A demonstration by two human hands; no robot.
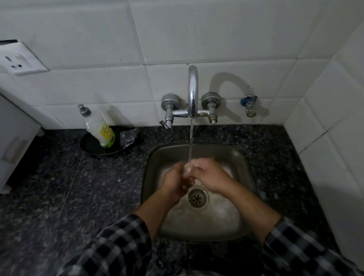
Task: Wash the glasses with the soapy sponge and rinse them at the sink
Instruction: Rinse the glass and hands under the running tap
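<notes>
Now rinsing in the sink (pixel 157 159) under the tap water (pixel 191 141), left hand (pixel 174 180) and right hand (pixel 208 175) curled close together, maybe round a glass but too blurry to tell; next, turn slowly and check for soap.

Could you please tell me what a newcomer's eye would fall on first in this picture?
First, the stream of water running from the chrome tap on the tiled wall into the steel sink. There the left hand and right hand meet under it, just above the drain; whether they hold anything is too blurred to tell. To the left, a tilted bottle leans in a black dish on the dark speckled counter.
</notes>
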